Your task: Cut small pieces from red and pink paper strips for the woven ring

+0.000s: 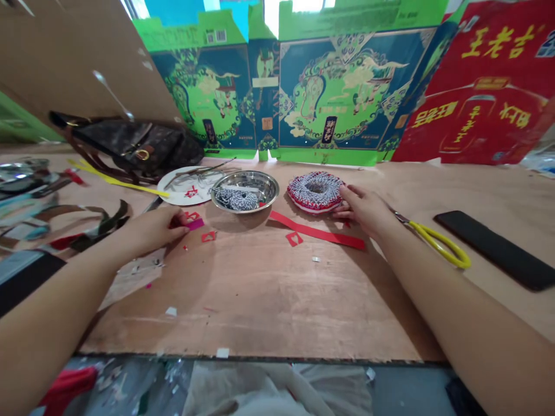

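My left hand (155,230) rests on the plywood table (260,294), its fingertips pinching a magenta paper scrap (196,224). Small cut red paper shapes (208,236) lie just beyond those fingers. My right hand (363,210) grips the right edge of a round red-and-white woven ring (315,192). A long red paper strip (316,230) runs just below that ring, near my right fingers. Yellow-handled scissors (437,242) lie to the right of my right wrist.
A steel bowl (245,190) holds a coil of black-and-white cord. A white plate (177,196) with dark stems stands beside it, and a dark handbag (134,147) sits behind. A black phone (494,248) lies right. Printed green and red cardboard panels stand along the back.
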`<move>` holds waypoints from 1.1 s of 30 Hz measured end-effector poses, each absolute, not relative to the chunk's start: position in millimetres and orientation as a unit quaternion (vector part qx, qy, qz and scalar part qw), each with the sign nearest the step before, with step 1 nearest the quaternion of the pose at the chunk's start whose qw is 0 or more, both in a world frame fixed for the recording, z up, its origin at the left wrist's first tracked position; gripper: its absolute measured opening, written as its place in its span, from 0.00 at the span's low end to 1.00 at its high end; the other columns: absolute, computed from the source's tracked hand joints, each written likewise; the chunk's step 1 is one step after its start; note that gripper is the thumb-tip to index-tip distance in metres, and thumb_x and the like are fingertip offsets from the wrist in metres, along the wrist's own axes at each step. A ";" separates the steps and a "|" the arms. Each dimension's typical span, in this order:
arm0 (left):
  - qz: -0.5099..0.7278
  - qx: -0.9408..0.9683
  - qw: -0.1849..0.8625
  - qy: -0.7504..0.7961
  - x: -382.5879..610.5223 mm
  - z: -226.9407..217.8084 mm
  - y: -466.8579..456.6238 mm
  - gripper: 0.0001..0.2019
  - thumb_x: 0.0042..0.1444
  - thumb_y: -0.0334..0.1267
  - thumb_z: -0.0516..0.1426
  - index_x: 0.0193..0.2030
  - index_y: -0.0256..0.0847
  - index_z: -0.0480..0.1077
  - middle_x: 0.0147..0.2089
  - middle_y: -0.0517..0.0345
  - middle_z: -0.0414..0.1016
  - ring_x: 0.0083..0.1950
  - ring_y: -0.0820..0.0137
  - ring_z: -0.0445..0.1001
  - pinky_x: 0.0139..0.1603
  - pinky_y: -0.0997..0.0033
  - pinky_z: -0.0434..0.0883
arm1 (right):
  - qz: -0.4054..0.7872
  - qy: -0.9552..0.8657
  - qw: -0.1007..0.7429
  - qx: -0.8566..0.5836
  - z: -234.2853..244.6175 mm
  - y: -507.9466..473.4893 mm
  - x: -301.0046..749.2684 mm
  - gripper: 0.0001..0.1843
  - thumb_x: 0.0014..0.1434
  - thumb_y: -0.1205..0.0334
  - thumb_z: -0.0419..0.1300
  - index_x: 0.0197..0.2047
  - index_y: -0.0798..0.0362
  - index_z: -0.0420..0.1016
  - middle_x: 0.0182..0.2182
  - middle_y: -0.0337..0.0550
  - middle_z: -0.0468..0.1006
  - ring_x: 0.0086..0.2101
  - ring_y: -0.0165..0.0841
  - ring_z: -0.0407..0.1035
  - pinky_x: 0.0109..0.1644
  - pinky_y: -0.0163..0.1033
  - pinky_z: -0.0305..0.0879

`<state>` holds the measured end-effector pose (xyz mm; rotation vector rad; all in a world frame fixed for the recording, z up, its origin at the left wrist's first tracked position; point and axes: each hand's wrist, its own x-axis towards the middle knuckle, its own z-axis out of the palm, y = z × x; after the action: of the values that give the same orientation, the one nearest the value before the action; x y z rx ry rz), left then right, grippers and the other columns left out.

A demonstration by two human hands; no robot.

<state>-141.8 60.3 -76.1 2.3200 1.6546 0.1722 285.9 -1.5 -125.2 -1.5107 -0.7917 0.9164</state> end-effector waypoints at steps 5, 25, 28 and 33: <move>0.128 0.783 0.197 0.576 -132.9 -69.6 53.7 0.19 0.53 0.51 0.59 0.46 0.41 0.74 0.37 0.57 0.80 0.38 0.63 0.75 0.37 0.69 0.68 | 0.312 -0.356 0.581 -0.662 -113.7 -6.4 291.6 0.25 0.61 0.63 0.62 0.60 0.51 0.66 0.55 0.55 0.72 0.21 0.26 0.71 0.22 0.37 0.73; 0.345 0.704 0.530 0.325 1.6 -52.5 -15.6 0.12 0.54 0.42 0.65 0.40 0.37 0.76 0.38 0.56 0.82 0.36 0.71 0.78 0.39 0.73 0.74 | 0.483 -0.606 0.411 -0.480 -79.9 -61.0 162.5 0.13 0.57 0.54 0.60 0.32 0.56 0.77 0.21 0.37 0.73 0.20 0.26 0.65 0.23 0.32 0.63; 0.315 0.734 0.503 0.331 -3.3 -61.8 -20.8 0.10 0.57 0.42 0.62 0.39 0.37 0.77 0.37 0.57 0.80 0.36 0.71 0.76 0.37 0.74 0.73 | 0.480 -0.627 0.390 -0.473 -88.9 -61.6 168.3 0.14 0.60 0.54 0.59 0.30 0.56 0.76 0.21 0.36 0.71 0.21 0.26 0.64 0.23 0.32 0.61; 0.325 0.715 0.498 0.369 -11.2 -68.0 -18.2 0.12 0.59 0.45 0.59 0.41 0.38 0.75 0.33 0.59 0.77 0.30 0.72 0.74 0.31 0.73 0.73 | 0.423 -0.652 0.372 -0.507 -91.7 -60.3 192.2 0.17 0.63 0.50 0.56 0.37 0.56 0.78 0.26 0.42 0.77 0.26 0.30 0.70 0.30 0.36 0.66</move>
<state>-11.2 -18.2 -68.0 1.7300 0.8928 0.7861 192.2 -60.3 -91.7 -1.2989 -1.6716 1.0851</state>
